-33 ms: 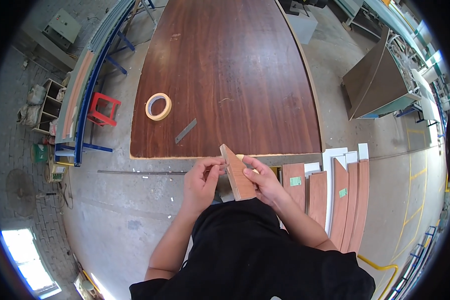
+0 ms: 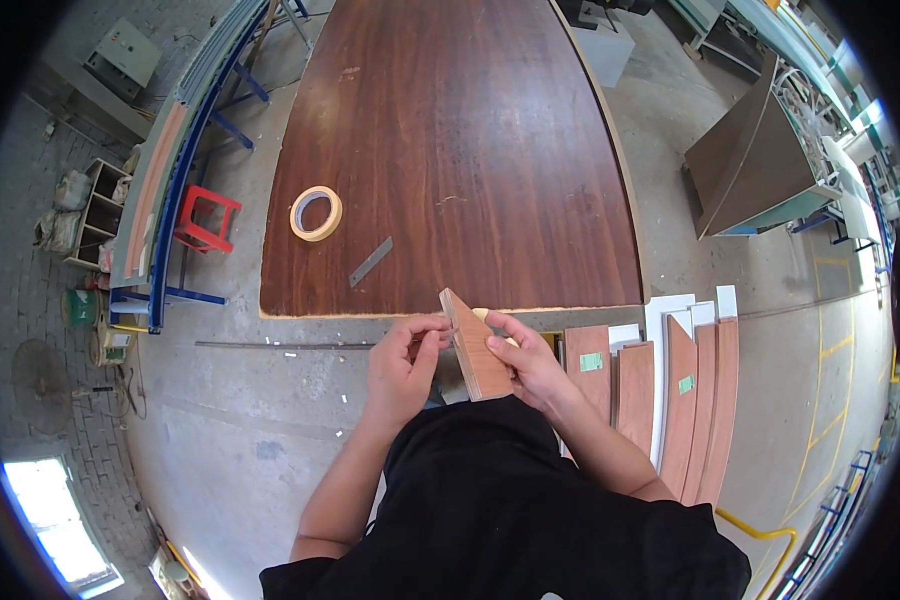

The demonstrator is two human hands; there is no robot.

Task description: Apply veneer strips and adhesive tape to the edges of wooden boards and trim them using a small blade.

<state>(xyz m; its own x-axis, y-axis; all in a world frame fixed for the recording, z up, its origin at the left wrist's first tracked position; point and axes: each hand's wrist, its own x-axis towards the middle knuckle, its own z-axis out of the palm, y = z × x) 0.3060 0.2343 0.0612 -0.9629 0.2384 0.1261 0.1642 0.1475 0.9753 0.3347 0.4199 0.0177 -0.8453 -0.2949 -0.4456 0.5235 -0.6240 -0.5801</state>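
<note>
Over the near edge of a dark wood-grain table (image 2: 490,130), my right hand (image 2: 538,368) grips a small plywood piece (image 2: 481,352) with a slanted end and a reddish-brown face. Bits of something pale yellow show by the right fingers; what they are is unclear. On the piece's left edge, my left hand (image 2: 400,368) is closed in a pinch, thumb against fingers. Whatever those fingertips hold, if anything, is too small to make out. A roll of masking tape (image 2: 300,229) lies on the table's left side, with a thin grey metal strip (image 2: 371,262) nearer me.
Reddish-brown boards (image 2: 635,395) and white ones lean at my right below the table edge, some with green labels. Left of the table are a red plastic stool (image 2: 207,218) and a blue-framed rack (image 2: 166,200). A large brown cabinet (image 2: 750,150) stands at right.
</note>
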